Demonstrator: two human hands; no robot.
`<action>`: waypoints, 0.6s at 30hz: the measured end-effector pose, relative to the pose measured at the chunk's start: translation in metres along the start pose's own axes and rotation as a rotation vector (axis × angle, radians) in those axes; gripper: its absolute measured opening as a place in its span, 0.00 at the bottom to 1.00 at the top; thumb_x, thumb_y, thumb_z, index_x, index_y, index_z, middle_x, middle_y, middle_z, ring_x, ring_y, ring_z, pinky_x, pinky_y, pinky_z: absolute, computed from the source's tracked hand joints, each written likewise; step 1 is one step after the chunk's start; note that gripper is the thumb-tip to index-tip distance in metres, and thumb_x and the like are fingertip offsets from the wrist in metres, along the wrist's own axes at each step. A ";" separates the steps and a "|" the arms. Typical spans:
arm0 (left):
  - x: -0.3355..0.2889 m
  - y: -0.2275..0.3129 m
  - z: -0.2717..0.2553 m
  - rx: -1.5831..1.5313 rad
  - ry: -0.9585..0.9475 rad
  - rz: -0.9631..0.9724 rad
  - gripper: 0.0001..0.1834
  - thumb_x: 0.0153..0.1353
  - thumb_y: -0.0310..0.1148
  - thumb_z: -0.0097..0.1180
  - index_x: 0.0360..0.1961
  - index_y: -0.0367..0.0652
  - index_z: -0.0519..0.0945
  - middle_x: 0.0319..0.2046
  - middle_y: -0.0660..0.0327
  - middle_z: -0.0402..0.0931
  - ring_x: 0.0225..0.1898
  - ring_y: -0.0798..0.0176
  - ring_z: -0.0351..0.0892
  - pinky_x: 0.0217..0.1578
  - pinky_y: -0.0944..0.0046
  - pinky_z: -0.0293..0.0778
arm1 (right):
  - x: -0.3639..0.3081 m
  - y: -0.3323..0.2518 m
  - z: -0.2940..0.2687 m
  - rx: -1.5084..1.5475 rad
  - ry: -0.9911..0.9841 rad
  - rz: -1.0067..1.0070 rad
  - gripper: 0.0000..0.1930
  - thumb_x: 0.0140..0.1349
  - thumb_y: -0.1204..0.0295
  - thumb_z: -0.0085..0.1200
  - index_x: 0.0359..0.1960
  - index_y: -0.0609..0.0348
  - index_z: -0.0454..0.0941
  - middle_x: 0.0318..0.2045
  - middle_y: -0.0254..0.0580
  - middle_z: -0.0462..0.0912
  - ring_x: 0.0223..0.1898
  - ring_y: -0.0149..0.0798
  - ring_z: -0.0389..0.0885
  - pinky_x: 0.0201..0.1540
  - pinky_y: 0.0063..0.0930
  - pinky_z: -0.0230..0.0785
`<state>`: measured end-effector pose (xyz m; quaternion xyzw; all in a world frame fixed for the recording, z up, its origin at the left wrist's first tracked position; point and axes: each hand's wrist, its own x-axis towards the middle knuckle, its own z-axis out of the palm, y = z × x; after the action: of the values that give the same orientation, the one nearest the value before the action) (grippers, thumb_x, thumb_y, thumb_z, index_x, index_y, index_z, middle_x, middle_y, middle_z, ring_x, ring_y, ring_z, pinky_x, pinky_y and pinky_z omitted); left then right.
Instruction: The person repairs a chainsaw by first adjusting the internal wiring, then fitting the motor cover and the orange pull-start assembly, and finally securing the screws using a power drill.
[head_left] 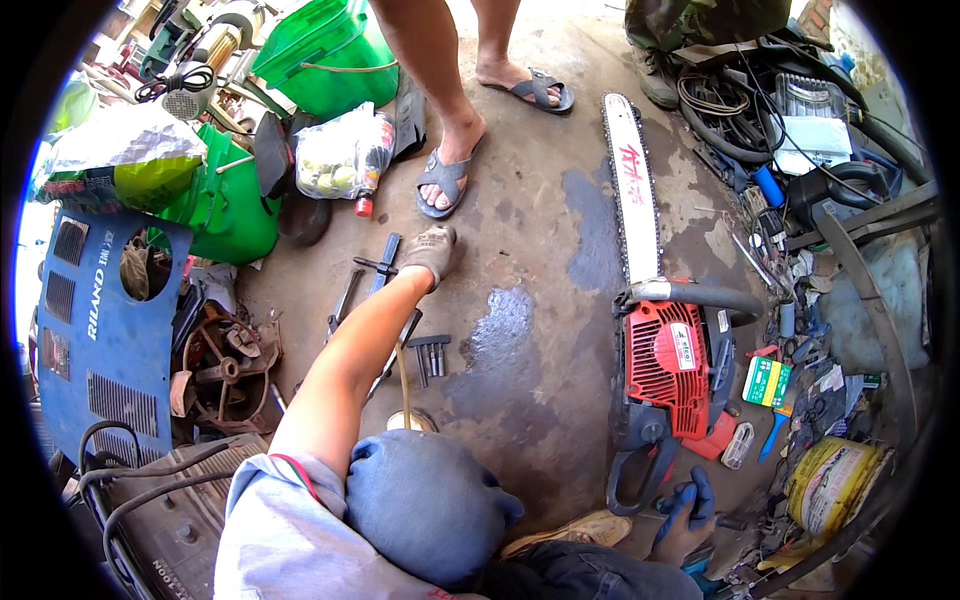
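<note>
My left hand [430,252], in a grey work glove, reaches forward over the concrete floor with its fingers curled in. What it grips, if anything, is hidden. Just left of it lies a dark T-shaped tool [384,264], and beside that a second long metal tool [344,302]. Several dark metal pins or bits [431,357] lie nearer me. My right hand [687,517], in a glove with blue fingers, is low on the right, fingers bent up and apart. It is beside the rear handle of a red chainsaw [668,360], whose bar [633,185] points away from me.
A person's sandalled feet [447,180] stand ahead, near green buckets [325,60] and a plastic bag [340,160]. A blue metal panel [105,350] and a battery [190,520] line the left. Hoses [730,110], a yellow spool [835,487] and loose parts crowd the right.
</note>
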<state>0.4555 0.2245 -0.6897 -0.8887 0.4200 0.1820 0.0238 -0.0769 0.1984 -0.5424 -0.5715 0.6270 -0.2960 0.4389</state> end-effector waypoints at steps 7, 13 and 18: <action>0.014 0.045 0.003 -0.034 -0.071 0.337 0.18 0.59 0.31 0.51 0.52 0.48 0.76 0.49 0.48 0.76 0.49 0.42 0.78 0.47 0.48 0.75 | 0.002 0.023 0.001 0.091 -0.038 -0.008 0.17 0.70 0.72 0.49 0.56 0.71 0.73 0.30 0.37 0.75 0.24 0.24 0.70 0.27 0.19 0.66; 0.028 0.042 0.025 0.131 -0.034 0.374 0.12 0.62 0.30 0.47 0.46 0.42 0.76 0.45 0.46 0.77 0.45 0.44 0.81 0.44 0.50 0.77 | 0.002 0.028 -0.003 0.092 0.027 0.071 0.18 0.69 0.73 0.49 0.57 0.71 0.72 0.29 0.37 0.75 0.25 0.24 0.70 0.27 0.19 0.66; 0.080 0.051 0.020 -0.057 0.137 0.170 0.12 0.61 0.32 0.49 0.43 0.39 0.77 0.42 0.40 0.78 0.45 0.40 0.79 0.46 0.48 0.75 | -0.009 0.047 -0.035 -0.016 0.079 0.071 0.18 0.70 0.72 0.48 0.58 0.71 0.71 0.29 0.38 0.75 0.23 0.25 0.70 0.25 0.20 0.65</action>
<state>0.4572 0.1367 -0.7300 -0.8605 0.4893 0.1342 -0.0456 -0.1301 0.2110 -0.5657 -0.5404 0.6660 -0.2978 0.4193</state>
